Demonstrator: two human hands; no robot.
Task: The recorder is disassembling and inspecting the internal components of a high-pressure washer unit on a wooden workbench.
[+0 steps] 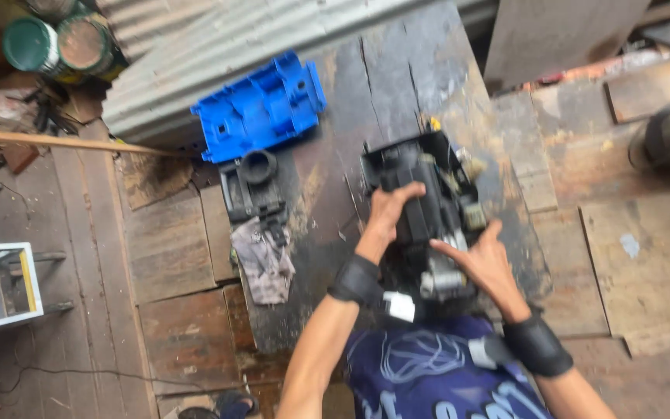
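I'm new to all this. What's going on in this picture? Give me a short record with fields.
Place: dark, stained wooden workbench
Left hand: left hand grips the black machine housing
Right hand: right hand rests on the same housing, fingers spread
Wrists: black wristbands on both
Nearby: blue plastic casing, smaller black part, grey rag
Far corner: paint cans

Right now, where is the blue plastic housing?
In the head view the blue plastic housing lies at the bench's far left, beside the corrugated metal sheet, just beyond the small black part.
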